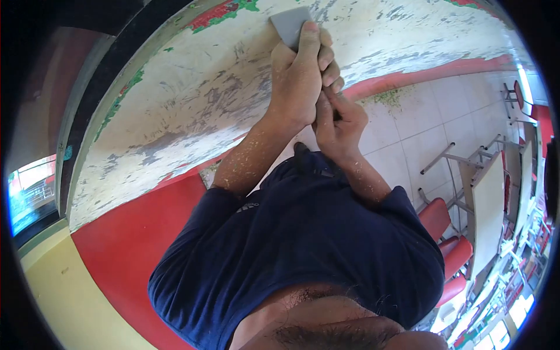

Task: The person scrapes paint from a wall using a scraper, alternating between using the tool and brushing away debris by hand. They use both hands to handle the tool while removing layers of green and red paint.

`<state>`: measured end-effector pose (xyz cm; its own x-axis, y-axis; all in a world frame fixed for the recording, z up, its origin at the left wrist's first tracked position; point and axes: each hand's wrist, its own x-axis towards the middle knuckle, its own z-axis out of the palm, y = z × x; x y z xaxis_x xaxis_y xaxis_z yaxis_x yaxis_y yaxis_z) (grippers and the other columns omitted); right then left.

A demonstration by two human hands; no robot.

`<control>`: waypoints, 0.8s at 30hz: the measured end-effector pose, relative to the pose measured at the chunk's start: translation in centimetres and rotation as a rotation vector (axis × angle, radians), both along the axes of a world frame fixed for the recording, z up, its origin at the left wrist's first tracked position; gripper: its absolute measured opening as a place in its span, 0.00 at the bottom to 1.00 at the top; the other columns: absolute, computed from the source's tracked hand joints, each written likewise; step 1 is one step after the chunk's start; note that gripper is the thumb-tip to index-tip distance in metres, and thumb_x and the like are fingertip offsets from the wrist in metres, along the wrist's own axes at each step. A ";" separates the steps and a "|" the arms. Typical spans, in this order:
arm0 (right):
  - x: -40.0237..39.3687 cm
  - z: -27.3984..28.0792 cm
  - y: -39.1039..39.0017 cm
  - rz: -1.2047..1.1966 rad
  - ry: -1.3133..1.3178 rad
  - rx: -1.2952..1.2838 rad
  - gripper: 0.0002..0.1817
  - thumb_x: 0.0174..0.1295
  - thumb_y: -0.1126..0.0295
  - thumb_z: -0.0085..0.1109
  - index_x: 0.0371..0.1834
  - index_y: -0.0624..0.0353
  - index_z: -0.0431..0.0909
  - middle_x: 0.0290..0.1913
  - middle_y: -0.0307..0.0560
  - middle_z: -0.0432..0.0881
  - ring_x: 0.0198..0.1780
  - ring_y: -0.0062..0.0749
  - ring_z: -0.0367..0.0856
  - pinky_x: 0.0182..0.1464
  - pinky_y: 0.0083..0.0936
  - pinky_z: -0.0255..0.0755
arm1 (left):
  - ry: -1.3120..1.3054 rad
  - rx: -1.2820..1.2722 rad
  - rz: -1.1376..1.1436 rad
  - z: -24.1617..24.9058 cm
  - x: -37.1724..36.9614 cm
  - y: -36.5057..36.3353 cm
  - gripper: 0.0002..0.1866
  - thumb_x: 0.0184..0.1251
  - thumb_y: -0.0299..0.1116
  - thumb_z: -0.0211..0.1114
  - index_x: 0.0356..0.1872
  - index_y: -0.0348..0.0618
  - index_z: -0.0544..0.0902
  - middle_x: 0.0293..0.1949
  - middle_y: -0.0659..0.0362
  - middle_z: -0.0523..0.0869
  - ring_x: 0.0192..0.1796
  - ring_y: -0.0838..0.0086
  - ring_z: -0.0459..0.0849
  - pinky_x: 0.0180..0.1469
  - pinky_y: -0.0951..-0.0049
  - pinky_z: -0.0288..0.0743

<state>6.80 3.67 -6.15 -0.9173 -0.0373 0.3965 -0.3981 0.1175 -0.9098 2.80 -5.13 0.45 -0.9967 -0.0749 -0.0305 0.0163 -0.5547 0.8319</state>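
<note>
A flat grey scraper (291, 26) lies against the patchy wall near the top centre. My left hand (296, 84) is closed round it, with the thumb extended along the blade. Just below and to the right, my right hand (343, 122) is closed at the lower end of the scraper, touching my left hand. Fingers hide most of the handle. The wall (204, 81) shows worn off-white paint with grey scuffs and red and green patches along its edge. Pale flakes cling to both forearms.
Paint flakes (392, 99) lie on the tiled floor (382, 154) beside the wall. Metal-legged tables (489, 210) and red chairs (434, 219) stand at the right. A window (32, 192) is at the far left, above a yellow wall section (70, 286).
</note>
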 end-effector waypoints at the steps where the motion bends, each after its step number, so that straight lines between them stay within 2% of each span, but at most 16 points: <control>1: -0.2 -0.1 -0.2 0.005 0.016 -0.080 0.11 0.60 0.81 0.58 0.46 0.70 0.81 0.19 0.50 0.76 0.19 0.16 0.70 0.23 0.20 0.65 | -0.010 -0.014 0.002 0.1 -0.1 0.0 0.18 0.77 0.45 0.48 0.32 0.42 0.72 0.20 0.67 0.66 0.18 0.81 0.66 0.22 0.76 0.66; 4: -0.5 0.0 -0.5 0.028 -0.012 -0.075 0.11 0.60 0.81 0.57 0.46 0.69 0.81 0.19 0.49 0.76 0.19 0.16 0.70 0.23 0.20 0.65 | -0.011 -0.030 0.002 0.4 -0.2 -0.3 0.18 0.77 0.45 0.49 0.31 0.42 0.72 0.20 0.67 0.66 0.18 0.81 0.66 0.22 0.76 0.66; 8: -0.4 0.1 -0.7 0.007 0.078 -0.090 0.10 0.61 0.81 0.57 0.45 0.68 0.81 0.19 0.49 0.76 0.19 0.18 0.71 0.23 0.20 0.65 | -0.053 -0.006 0.024 0.0 0.3 -0.1 0.18 0.76 0.44 0.51 0.31 0.41 0.72 0.19 0.66 0.67 0.18 0.81 0.67 0.22 0.76 0.66; 11: -1.7 2.0 -0.8 0.000 0.113 -0.044 0.10 0.60 0.81 0.58 0.44 0.68 0.81 0.19 0.51 0.75 0.19 0.23 0.72 0.23 0.20 0.67 | 0.029 -0.156 0.101 3.5 -0.8 0.3 0.19 0.75 0.46 0.51 0.29 0.40 0.72 0.17 0.65 0.67 0.17 0.79 0.67 0.21 0.75 0.66; 13: -2.4 3.3 -1.2 0.019 0.143 -0.019 0.10 0.60 0.81 0.58 0.44 0.67 0.82 0.20 0.52 0.75 0.18 0.27 0.74 0.24 0.21 0.68 | 0.025 -0.207 0.051 2.4 -0.3 -0.5 0.21 0.75 0.47 0.50 0.28 0.40 0.73 0.15 0.64 0.67 0.16 0.79 0.68 0.20 0.74 0.66; 14: -1.8 2.1 -1.1 0.015 0.170 -0.021 0.11 0.59 0.81 0.58 0.45 0.67 0.82 0.20 0.52 0.75 0.18 0.29 0.73 0.24 0.22 0.68 | 0.039 -0.244 0.027 1.7 -0.3 -1.0 0.22 0.75 0.48 0.50 0.27 0.40 0.73 0.14 0.64 0.68 0.16 0.78 0.68 0.20 0.74 0.66; 15: -0.9 -0.4 -1.1 0.009 0.219 -0.029 0.11 0.59 0.81 0.58 0.45 0.67 0.82 0.20 0.52 0.75 0.17 0.31 0.72 0.24 0.22 0.68 | -0.076 -0.252 0.077 0.9 0.5 -0.7 0.24 0.76 0.49 0.48 0.24 0.41 0.73 0.13 0.63 0.69 0.16 0.77 0.70 0.20 0.75 0.67; 16: -0.8 -1.8 -1.0 0.011 0.260 -0.028 0.12 0.59 0.81 0.58 0.46 0.67 0.82 0.20 0.53 0.75 0.17 0.33 0.72 0.23 0.23 0.67 | -0.051 -0.206 0.058 0.5 -0.1 -0.8 0.24 0.76 0.49 0.47 0.24 0.41 0.73 0.13 0.63 0.69 0.17 0.78 0.71 0.21 0.76 0.67; 18: -0.6 -0.8 -0.9 0.009 0.165 -0.022 0.13 0.59 0.81 0.57 0.47 0.67 0.81 0.21 0.55 0.76 0.19 0.36 0.76 0.24 0.24 0.68 | -0.085 -0.096 0.019 -0.8 0.7 -0.8 0.25 0.77 0.48 0.47 0.23 0.41 0.74 0.14 0.63 0.71 0.18 0.78 0.71 0.22 0.77 0.68; 19: -1.1 -0.4 -0.9 0.030 0.093 -0.044 0.13 0.59 0.81 0.57 0.48 0.67 0.81 0.21 0.55 0.76 0.19 0.36 0.77 0.25 0.24 0.68 | -0.015 -0.187 0.015 -0.5 0.3 -0.7 0.22 0.78 0.48 0.46 0.29 0.41 0.72 0.16 0.64 0.69 0.20 0.78 0.70 0.26 0.76 0.69; 20: -1.6 -0.2 -0.9 0.051 0.030 -0.066 0.13 0.59 0.80 0.57 0.48 0.67 0.81 0.21 0.56 0.76 0.20 0.36 0.77 0.25 0.23 0.69 | 0.035 -0.237 0.032 0.6 -0.2 -0.5 0.22 0.78 0.48 0.46 0.29 0.41 0.73 0.17 0.64 0.69 0.20 0.78 0.70 0.25 0.76 0.69; 22: -1.8 -1.1 -1.2 0.024 0.134 -0.063 0.14 0.59 0.81 0.56 0.49 0.69 0.80 0.20 0.55 0.75 0.18 0.35 0.75 0.25 0.22 0.68 | 0.024 -0.242 -0.071 -0.2 -0.6 -1.2 0.22 0.78 0.49 0.46 0.30 0.41 0.72 0.18 0.64 0.69 0.20 0.78 0.70 0.26 0.76 0.69; 24: -1.6 -2.2 -1.7 -0.011 0.217 -0.110 0.14 0.59 0.81 0.56 0.49 0.69 0.80 0.19 0.54 0.74 0.17 0.33 0.72 0.23 0.23 0.65 | 0.036 -0.219 -0.062 -1.5 -0.3 -1.4 0.23 0.78 0.46 0.46 0.26 0.40 0.73 0.17 0.64 0.72 0.19 0.80 0.71 0.24 0.77 0.69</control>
